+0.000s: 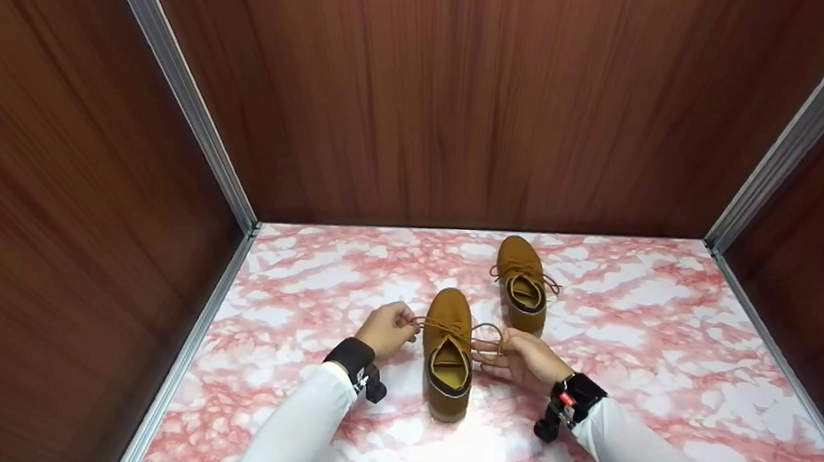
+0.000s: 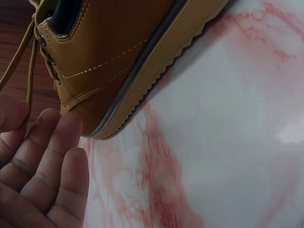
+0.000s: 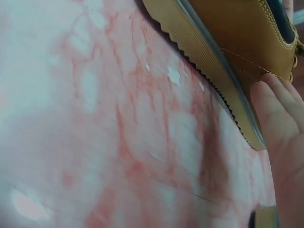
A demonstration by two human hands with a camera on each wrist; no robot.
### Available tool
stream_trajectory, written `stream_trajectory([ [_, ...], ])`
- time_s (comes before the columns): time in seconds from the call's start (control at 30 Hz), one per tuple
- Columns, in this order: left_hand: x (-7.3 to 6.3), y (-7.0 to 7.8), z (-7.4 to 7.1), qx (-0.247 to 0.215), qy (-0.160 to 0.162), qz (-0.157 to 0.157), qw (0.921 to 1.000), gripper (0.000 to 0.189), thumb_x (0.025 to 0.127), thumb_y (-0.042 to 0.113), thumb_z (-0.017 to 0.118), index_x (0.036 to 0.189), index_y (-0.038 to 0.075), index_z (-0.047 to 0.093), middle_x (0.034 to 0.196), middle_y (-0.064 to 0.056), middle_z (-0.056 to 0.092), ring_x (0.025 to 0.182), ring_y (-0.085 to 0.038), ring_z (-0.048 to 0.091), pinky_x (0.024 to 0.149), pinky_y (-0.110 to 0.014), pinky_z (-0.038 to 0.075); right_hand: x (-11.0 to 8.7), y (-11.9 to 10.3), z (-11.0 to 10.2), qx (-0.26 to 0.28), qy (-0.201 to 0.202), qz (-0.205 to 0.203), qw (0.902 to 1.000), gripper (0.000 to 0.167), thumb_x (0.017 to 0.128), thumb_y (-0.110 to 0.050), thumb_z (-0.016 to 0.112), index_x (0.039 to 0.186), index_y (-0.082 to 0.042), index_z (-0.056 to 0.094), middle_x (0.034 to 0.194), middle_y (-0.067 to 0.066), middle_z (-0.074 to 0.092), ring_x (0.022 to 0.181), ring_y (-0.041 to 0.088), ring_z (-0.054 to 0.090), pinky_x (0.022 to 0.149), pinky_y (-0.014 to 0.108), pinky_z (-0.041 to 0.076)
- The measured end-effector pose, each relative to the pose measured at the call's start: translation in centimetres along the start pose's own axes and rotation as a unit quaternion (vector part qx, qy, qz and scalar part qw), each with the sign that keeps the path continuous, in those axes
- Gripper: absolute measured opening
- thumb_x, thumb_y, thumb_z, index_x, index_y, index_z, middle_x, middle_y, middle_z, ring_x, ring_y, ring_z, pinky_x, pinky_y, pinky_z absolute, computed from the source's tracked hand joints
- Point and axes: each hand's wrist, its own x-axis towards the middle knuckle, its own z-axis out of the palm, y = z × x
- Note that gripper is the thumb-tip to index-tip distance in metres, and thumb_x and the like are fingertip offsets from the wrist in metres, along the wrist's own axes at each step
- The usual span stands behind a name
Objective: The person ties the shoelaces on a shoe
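A tan lace-up shoe (image 1: 451, 310) stands upright on the floor between the hands, toe pointing away. On its left side the left hand (image 1: 387, 328) pinches the shoelace (image 2: 31, 71) between thumb and forefinger, drawing it out sideways. The other fingers curve loosely beside the toe. On the opposite side the right hand (image 1: 525, 358) holds the lace at the base of its thumb and forefinger, where it bends in a loop. Its remaining fingers (image 3: 273, 102) reach out straight along the shoe's side; the right thumb is hidden in the right wrist view.
A second tan shoe (image 1: 519, 256), its lace in a bow, stands farther back to the right, just beyond the right hand. Brown wood-grain panels (image 1: 421, 101) with metal corner strips enclose the red-and-white marbled surface (image 1: 307, 274) at the back and sides.
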Motion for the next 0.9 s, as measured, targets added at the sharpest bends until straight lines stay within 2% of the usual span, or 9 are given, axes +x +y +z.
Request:
stream_trajectory([
  [0.13,0.0,0.1,0.1,-0.020,0.000,-0.002,0.9998,0.003,0.095,0.008,0.068,0.096,0.005,0.066,0.090,-0.013,0.075,0.087,-0.030,0.078,0.069,-0.022,0.056,-0.2,0.1,-0.1,0.001,0.024,0.010,0.9997,0.019,0.110,-0.019,0.036,0.099,-0.014,0.051,0.136,0.020,0.069,0.130,0.033,0.066,0.121,0.054,0.041],
  [0.23,0.1,0.1,0.1,-0.027,0.004,-0.001,0.9996,0.004,0.095,0.008,0.069,0.096,0.005,0.066,0.090,-0.011,0.073,0.087,-0.030,0.078,0.069,-0.023,0.057,0.0,0.0,0.4,-0.080,0.088,0.010,0.9928,0.025,0.113,-0.034,0.038,0.107,-0.011,0.047,0.127,0.017,0.070,0.116,0.035,0.073,0.108,0.054,0.054],
  [0.3,0.1,0.1,0.1,-0.031,0.005,0.000,0.9995,0.004,0.096,0.009,0.069,0.096,0.006,0.066,0.091,-0.011,0.074,0.088,-0.032,0.078,0.071,-0.024,0.058,0.2,-0.1,1.0,-0.166,0.152,0.007,0.9743,0.035,0.113,-0.041,0.040,0.109,-0.007,0.045,0.120,0.018,0.069,0.100,0.036,0.076,0.092,0.053,0.062],
  [0.37,0.1,0.0,0.1,-0.033,0.006,0.002,0.9994,0.004,0.098,0.010,0.068,0.096,0.007,0.066,0.094,-0.015,0.074,0.088,-0.032,0.078,0.072,-0.026,0.059,0.3,-0.1,1.4,-0.249,0.208,0.004,0.9459,0.041,0.112,-0.046,0.041,0.109,-0.006,0.044,0.112,0.020,0.066,0.084,0.036,0.075,0.075,0.051,0.064],
  [0.43,0.2,0.0,0.0,-0.033,0.004,0.002,0.9995,0.005,0.100,0.012,0.067,0.097,0.008,0.066,0.099,-0.021,0.075,0.089,-0.032,0.078,0.074,-0.026,0.059,0.3,0.1,1.7,-0.327,0.236,0.000,0.9150,0.041,0.110,-0.047,0.047,0.106,-0.006,0.047,0.104,0.021,0.065,0.071,0.035,0.072,0.064,0.045,0.062],
  [0.53,0.1,0.1,0.0,-0.028,0.001,0.004,0.9996,0.008,0.101,0.014,0.065,0.096,0.008,0.066,0.103,-0.024,0.075,0.088,-0.032,0.078,0.074,-0.025,0.058,0.1,0.5,1.8,-0.423,0.221,-0.018,0.8786,0.036,0.106,-0.048,0.057,0.103,-0.012,0.052,0.093,0.014,0.065,0.069,0.024,0.065,0.063,0.035,0.055],
  [0.63,0.0,0.0,-0.1,-0.020,-0.002,0.007,0.9998,0.011,0.103,0.015,0.064,0.095,0.008,0.065,0.101,-0.021,0.077,0.089,-0.035,0.077,0.069,-0.023,0.056,0.0,0.8,1.9,-0.493,0.176,-0.039,0.8512,0.038,0.101,-0.049,0.065,0.108,-0.012,0.057,0.088,0.005,0.067,0.073,0.014,0.062,0.067,0.029,0.051],
  [0.77,-0.2,-0.1,-0.2,-0.003,-0.013,0.006,0.9999,0.015,0.104,0.018,0.063,0.093,0.008,0.065,0.098,-0.016,0.079,0.086,-0.032,0.077,0.065,-0.021,0.054,-0.1,0.9,2.1,-0.526,0.117,-0.065,0.8401,0.046,0.096,-0.046,0.073,0.113,-0.006,0.058,0.088,0.002,0.069,0.072,0.007,0.062,0.067,0.026,0.053],
  [0.9,-0.4,-0.3,-0.3,0.019,-0.023,0.017,0.9994,0.017,0.105,0.018,0.061,0.093,0.007,0.065,0.094,-0.015,0.079,0.084,-0.032,0.077,0.066,-0.021,0.055,-0.1,0.4,2.3,-0.562,0.099,-0.101,0.8151,0.024,0.100,-0.032,0.071,0.101,-0.011,0.059,0.078,-0.004,0.063,0.066,0.002,0.056,0.062,0.024,0.050],
])
